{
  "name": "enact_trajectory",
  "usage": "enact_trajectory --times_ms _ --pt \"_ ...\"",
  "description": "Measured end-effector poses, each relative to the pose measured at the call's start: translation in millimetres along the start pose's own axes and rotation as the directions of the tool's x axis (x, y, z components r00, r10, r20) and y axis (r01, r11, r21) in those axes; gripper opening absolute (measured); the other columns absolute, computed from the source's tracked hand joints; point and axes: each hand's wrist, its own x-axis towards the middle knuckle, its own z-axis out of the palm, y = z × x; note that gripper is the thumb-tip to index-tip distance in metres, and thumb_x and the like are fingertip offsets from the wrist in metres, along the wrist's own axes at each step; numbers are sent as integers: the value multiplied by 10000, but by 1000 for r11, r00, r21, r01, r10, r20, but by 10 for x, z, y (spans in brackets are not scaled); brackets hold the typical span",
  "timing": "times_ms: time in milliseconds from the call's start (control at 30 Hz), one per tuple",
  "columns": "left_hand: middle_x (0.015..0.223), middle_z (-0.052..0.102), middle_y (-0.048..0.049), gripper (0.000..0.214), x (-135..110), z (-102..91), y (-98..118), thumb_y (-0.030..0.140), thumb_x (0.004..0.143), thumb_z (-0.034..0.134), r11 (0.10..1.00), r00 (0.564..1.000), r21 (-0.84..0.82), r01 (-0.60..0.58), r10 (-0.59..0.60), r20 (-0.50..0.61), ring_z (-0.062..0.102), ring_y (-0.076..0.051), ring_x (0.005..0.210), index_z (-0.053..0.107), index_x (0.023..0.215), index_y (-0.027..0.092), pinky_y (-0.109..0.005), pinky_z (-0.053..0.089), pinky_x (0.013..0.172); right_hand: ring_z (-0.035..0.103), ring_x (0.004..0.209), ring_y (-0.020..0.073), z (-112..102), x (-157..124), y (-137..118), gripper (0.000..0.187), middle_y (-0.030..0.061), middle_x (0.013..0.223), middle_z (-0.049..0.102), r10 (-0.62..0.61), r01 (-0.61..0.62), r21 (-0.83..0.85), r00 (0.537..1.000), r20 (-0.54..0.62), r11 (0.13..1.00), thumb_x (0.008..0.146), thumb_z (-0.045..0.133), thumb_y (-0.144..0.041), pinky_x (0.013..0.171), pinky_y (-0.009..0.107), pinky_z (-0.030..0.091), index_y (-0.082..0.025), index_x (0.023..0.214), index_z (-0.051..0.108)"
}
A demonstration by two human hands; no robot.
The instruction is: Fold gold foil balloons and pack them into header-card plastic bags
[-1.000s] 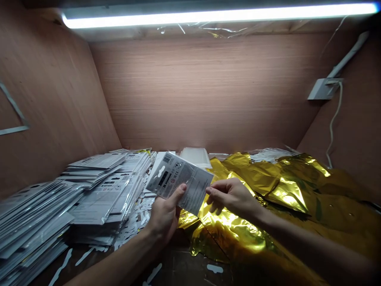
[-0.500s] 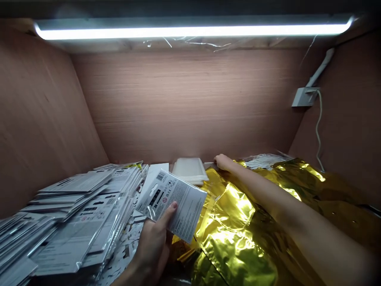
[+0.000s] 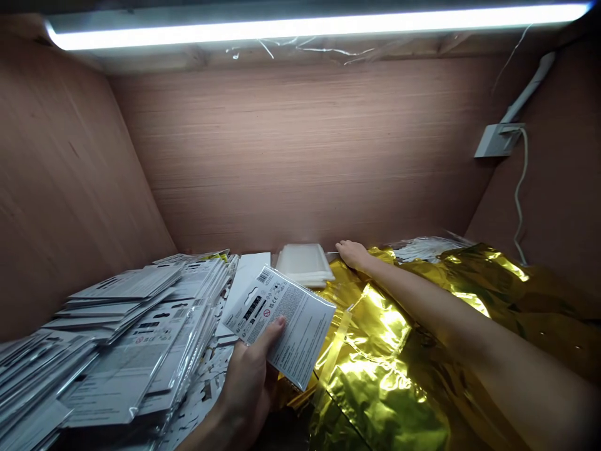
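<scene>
My left hand point(image 3: 246, 382) is low in the middle of the view, shut on a plastic-wrapped white printed card pack point(image 3: 286, 326), with the thumb lying across its front. My right hand point(image 3: 352, 254) reaches far forward with the arm stretched over crumpled gold metallic foil point(image 3: 375, 369). It rests at the back edge of the foil, holding nothing I can see. It lies just right of a stack of clear plastic sleeves point(image 3: 304, 264).
Tall, slanting stacks of wrapped card packs point(image 3: 136, 319) fill the left side, with white cut-out scraps point(image 3: 201, 388) beside them. Wooden walls point(image 3: 291, 156) enclose the space. A bright light bar point(image 3: 305, 25) runs overhead, and a wall socket point(image 3: 493, 141) with white cable is on the right.
My right hand has left the card pack and moved forward to the back of the foil. My left hand still holds the pack.
</scene>
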Motion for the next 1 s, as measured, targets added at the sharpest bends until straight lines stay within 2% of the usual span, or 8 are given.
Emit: enact_trajectory --times_ms 333,533,600,700,733,767,867,1000 --pt "1046 780 -183 430 7 -3 11 185 867 767 999 1000 33 -8 7 25 780 -299 845 666 1280 113 -416 665 723 655 1093 255 -174 -183 22 368 126 1292 625 63 -63 120 998 6 991 992 668 -352 918 450 575 -145 1292 615" --pt "1087 768 -197 321 50 -1 8 201 889 740 1000 1000 -21 12 -12 4 778 -298 855 700 1187 88 -419 669 743 682 981 227 -666 -529 2 297 122 1156 680 106 -60 289 983 -149 956 1019 621 -335 860 400 581 -122 1225 639" --pt "1115 760 -210 276 73 -5 13 191 903 718 999 1000 -48 16 -16 -2 776 -292 854 710 1153 73 -406 672 744 688 896 210 -921 -781 -23 246 128 1016 725 66 18 356 973 -223 934 1059 511 -269 832 339 554 -105 1153 668" --pt "1172 746 -210 270 101 -12 23 188 918 700 995 1000 -100 18 -20 -16 774 -284 882 704 1165 80 -392 673 759 686 897 185 -1290 -1348 -124 274 74 1046 750 -42 194 423 939 -342 885 1064 489 -333 821 276 527 -167 1132 695" --pt "1191 741 -206 282 106 -12 25 192 923 694 993 1000 -119 17 -19 -19 773 -286 899 695 1185 88 -397 673 766 690 893 180 -1388 -1563 -172 285 58 1045 754 -82 267 445 916 -393 855 1059 496 -367 813 269 526 -185 1122 706" --pt "1208 736 -202 297 107 -10 27 194 929 686 991 1000 -136 16 -19 -18 772 -290 918 684 1209 95 -405 673 774 696 870 184 -1467 -1771 -225 271 62 1021 760 -143 404 487 862 -487 774 1043 528 -358 788 275 527 -181 1110 722" --pt "1237 724 -203 316 92 13 32 175 947 648 986 1000 -165 5 -6 -2 768 -299 966 661 1252 93 -417 671 792 694 802 160 -1595 -2254 -377 242 43 976 766 -308 647 448 723 -618 617 1027 547 -254 718 267 511 -216 1168 739" --pt "1234 721 -214 300 48 51 50 145 962 615 983 999 -183 -16 22 28 758 -278 1020 662 1247 67 -362 658 844 676 790 150 -1597 -2461 -476 271 46 971 752 -444 710 395 686 -577 584 1038 502 -191 701 271 504 -216 1153 746"
